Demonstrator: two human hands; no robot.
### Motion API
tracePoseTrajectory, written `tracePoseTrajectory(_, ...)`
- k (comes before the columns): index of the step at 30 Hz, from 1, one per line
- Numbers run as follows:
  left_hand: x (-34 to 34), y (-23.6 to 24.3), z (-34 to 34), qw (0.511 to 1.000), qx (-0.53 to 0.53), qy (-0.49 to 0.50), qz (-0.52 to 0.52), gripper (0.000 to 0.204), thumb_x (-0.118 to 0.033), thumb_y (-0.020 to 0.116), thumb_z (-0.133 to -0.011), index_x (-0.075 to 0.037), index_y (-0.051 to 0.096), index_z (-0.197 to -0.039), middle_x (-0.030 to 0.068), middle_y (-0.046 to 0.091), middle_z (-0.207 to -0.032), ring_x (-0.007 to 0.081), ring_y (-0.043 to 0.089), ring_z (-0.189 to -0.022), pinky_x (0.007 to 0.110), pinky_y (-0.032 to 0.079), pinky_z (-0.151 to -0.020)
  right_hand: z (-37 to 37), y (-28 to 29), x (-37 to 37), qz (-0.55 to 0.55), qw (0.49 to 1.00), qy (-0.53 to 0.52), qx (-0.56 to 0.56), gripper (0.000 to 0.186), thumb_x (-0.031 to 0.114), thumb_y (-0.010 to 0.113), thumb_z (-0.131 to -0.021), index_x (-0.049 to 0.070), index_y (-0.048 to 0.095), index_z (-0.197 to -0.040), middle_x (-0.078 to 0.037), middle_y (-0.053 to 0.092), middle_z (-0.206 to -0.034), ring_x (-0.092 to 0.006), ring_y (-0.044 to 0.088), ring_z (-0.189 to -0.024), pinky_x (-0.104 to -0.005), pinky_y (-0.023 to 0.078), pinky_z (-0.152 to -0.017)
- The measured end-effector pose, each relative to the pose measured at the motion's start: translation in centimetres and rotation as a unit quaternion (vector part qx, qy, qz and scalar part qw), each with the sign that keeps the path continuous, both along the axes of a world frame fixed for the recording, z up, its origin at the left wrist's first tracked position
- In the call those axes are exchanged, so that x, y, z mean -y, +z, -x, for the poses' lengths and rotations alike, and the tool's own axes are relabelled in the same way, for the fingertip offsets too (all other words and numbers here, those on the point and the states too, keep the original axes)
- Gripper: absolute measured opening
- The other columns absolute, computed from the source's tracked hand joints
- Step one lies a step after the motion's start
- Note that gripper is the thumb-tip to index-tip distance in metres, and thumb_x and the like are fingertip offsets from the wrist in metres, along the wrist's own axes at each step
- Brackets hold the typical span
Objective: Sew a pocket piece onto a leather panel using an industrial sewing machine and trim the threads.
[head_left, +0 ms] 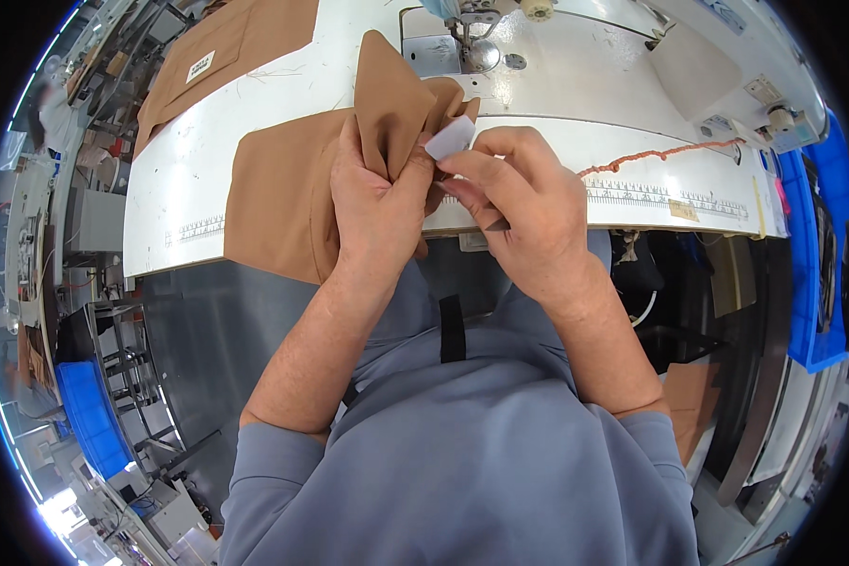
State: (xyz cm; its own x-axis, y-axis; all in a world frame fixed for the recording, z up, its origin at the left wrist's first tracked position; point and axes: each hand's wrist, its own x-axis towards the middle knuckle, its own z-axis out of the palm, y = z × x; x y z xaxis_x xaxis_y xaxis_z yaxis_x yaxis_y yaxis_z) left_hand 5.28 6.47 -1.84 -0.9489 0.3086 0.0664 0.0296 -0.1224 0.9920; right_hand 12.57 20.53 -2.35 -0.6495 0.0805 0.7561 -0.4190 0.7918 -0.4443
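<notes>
My left hand [379,193] is closed on a folded piece of brown fabric [278,179], its thumb pressing the bunched cloth. Part of that fabric lies on the white sewing table and hangs over its front edge. A small white label [451,139] stands up from the cloth between my two hands. Close against it, my right hand [538,203] has its thumb and index finger bent together in a pinch. A small dark pointed piece shows below those fingers; what it belongs to is hidden.
Beyond my hands stands a sewing machine, its presser foot [467,38] over a metal plate. Another brown fabric piece [245,47] with a white label lies at the back left. A ruler strip [651,195] and orange-brown cord [656,154] are at the right. Blue bins [816,255] flank the table.
</notes>
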Motion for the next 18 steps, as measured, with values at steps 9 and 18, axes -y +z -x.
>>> tracePoseTrajectory(9,-0.25,-0.58,0.37,0.999,-0.038,0.009,-0.014,0.04,-0.012,0.073,-0.097,0.002,0.056,-0.13,0.0102,0.071,-0.113,0.0159,0.068,-0.101,0.032,0.056,-0.086,0.27,-0.18,-0.79,0.048,0.999,-0.002,0.023,0.028,-0.011,0.075,-0.074,0.005,0.064,-0.094,-0.007,0.063,-0.096,-0.0214,0.068,-0.07,-0.0333,0.055,-0.058)
tracePoseTrajectory(18,-0.24,-0.43,0.09,0.999,-0.045,0.012,-0.009,0.041,-0.011,0.073,-0.097,0.002,0.055,-0.132,0.0108,0.069,-0.119,0.0158,0.066,-0.108,0.031,0.055,-0.091,0.02,-0.37,-1.04,-0.048,0.998,0.02,0.019,0.033,-0.006,0.072,-0.071,0.01,0.061,-0.098,-0.008,0.062,-0.092,-0.0281,0.065,-0.067,-0.0414,0.051,-0.056)
